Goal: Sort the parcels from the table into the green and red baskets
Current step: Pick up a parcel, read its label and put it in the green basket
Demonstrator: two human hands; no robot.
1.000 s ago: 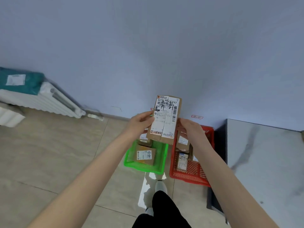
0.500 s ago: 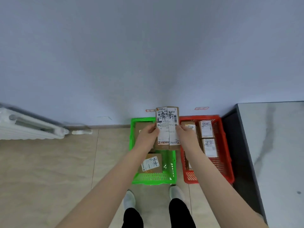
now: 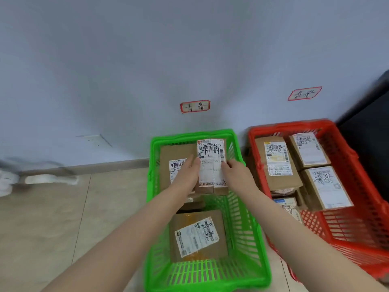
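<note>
Parcel (image 3: 212,165) lowered into green basket (image 3: 202,277), apparently gripped between left hand (image 3: 188,175) and right hand (image 3: 235,173)

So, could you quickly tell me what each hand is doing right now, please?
Left hand: grips the parcel by its left edge, over the green basket.
Right hand: grips the parcel's right edge.

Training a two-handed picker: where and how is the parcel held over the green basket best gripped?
Grip the parcel by its two long side edges, at mid-length, coming from left and right. It is a narrow box with the label facing up, leaving both sides free; the left hand and right hand hold it so.
</note>
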